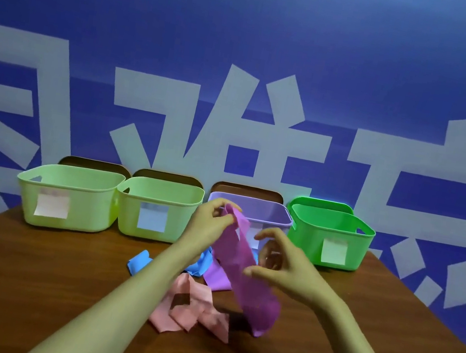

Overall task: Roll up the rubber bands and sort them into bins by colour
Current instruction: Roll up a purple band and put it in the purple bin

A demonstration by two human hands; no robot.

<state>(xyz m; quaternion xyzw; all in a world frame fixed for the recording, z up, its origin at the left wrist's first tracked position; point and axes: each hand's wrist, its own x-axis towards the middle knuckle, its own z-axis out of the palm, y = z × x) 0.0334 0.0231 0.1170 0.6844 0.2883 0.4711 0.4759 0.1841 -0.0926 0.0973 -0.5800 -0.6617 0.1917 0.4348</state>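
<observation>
The left hand (pixel 211 219) and a raised magenta band (pixel 242 259) hide much of the purple bin (pixel 275 211). A blue band (pixel 139 261) runs out of sight under the left forearm (pixel 144 285). Writing on the paper notes (pixel 52 203) is too faint to read. The blurred right hand (pixel 281 265) may or may not touch the magenta band. Both forearms are cut off at the bottom edge.
</observation>
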